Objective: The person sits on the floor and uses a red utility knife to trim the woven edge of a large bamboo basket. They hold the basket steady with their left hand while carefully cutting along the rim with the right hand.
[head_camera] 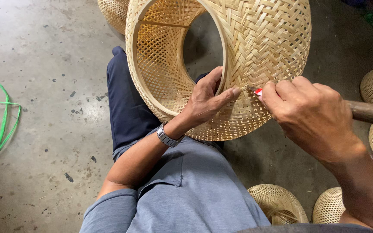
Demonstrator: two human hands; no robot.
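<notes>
The person is bracing a large woven bamboo basket on the lap, left hand fingers gripping its inner rim. At three o'clock, the right hand is closing around a wooden-handled tool, tip touching the weave.

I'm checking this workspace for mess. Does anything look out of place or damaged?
One thing: a green strap lies loose and looped on the concrete floor, far left. The woven basket under the left hand and right hand shows no visible damage.
</notes>
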